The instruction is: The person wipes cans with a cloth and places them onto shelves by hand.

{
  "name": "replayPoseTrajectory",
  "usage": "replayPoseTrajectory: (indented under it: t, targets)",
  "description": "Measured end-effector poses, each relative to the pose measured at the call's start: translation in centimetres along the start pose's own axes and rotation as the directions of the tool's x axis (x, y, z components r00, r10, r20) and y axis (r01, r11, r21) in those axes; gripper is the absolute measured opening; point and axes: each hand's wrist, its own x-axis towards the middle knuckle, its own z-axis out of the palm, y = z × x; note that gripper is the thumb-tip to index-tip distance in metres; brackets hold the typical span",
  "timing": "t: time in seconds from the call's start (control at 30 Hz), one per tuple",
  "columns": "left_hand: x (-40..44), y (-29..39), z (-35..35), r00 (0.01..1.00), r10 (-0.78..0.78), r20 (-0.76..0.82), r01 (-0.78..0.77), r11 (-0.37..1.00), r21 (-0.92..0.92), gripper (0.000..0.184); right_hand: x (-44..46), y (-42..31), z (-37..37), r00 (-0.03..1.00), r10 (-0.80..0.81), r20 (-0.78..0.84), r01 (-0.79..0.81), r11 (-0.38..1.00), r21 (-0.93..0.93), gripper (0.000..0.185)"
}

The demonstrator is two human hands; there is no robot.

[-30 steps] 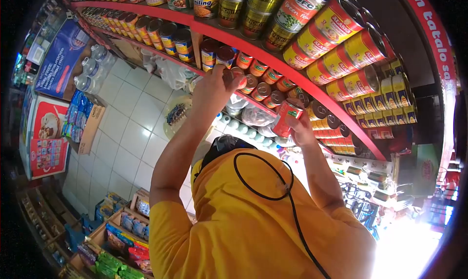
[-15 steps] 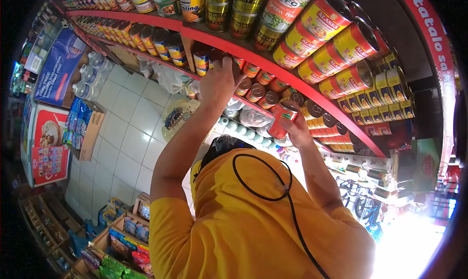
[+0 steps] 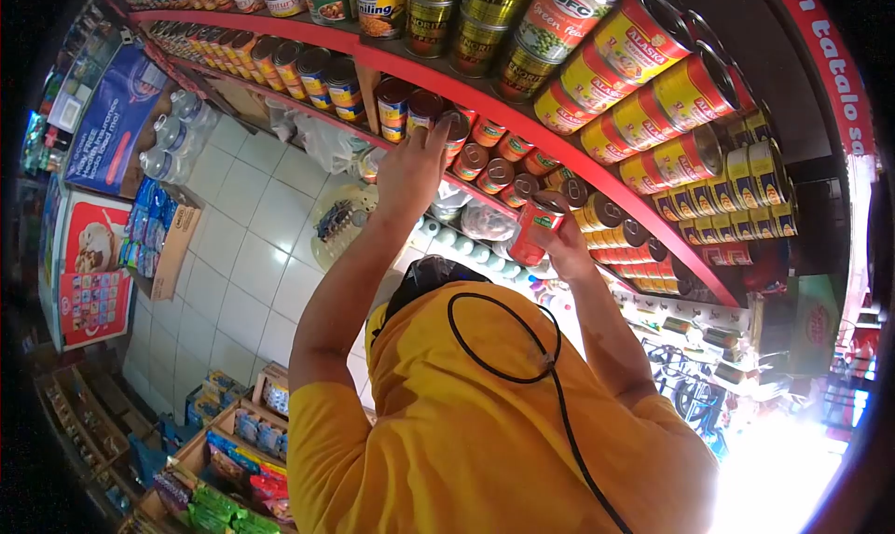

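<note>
My right hand (image 3: 562, 249) is closed around a red-labelled can (image 3: 535, 233), held tilted in front of the lower shelf with its metal lid up. My left hand (image 3: 413, 176) reaches in under the red shelf edge, its fingers curled against a can with a dark lid (image 3: 455, 131); the fingers partly cover that can. Beside it on the left stand blue-and-yellow cans (image 3: 392, 105). To its right sit several short orange-red cans (image 3: 471, 160) with ring-pull lids, in rows on the same shelf.
Above runs a red shelf edge (image 3: 457, 83) carrying green peas cans (image 3: 550, 41) and stacked red-and-yellow cans (image 3: 637, 58). Plastic bags (image 3: 331, 147) hang below the lower shelf. Large water bottles (image 3: 172, 140) stand on the tiled floor (image 3: 244, 217). Snack packs (image 3: 233, 469) lie in a box lower left.
The view has shifted slightly, with the shelves sitting a little lower. My left hand has lowered a little, and the can at its fingers shows more clearly. My right hand still holds the red can.
</note>
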Motion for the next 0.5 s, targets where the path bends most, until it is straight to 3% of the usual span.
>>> replayPoseTrajectory:
  t: [0.2, 0.3, 0.4, 0.5]
  targets:
    - [-0.4, -0.1, 0.9, 0.998, -0.049, -0.038, 0.047, 0.998, -0.04, 0.048, 0.0, -0.5, 1.0, 1.0, 0.017, -0.007, -0.017, 0.999, -0.027, 0.063]
    - [-1.2, 0.7, 1.2, 0.969, -0.202, -0.139, 0.168, 0.959, -0.227, 0.052, 0.3, -0.8, 1.3, 0.999, 0.052, -0.012, -0.052, 0.998, -0.025, 0.064]
    - [-3.4, 0.4, 4.4, 0.896, -0.432, -0.106, 0.355, 0.838, -0.414, 0.06, 0.8, -1.2, 2.3, 0.999, 0.015, -0.041, -0.019, 0.993, -0.114, 0.068]
    - [-4.4, 0.6, 5.9, 0.879, -0.477, -0.011, 0.433, 0.807, -0.402, 0.067, 2.1, -1.4, 3.1, 0.99, -0.136, -0.03, 0.111, 0.9, -0.421, 0.07]
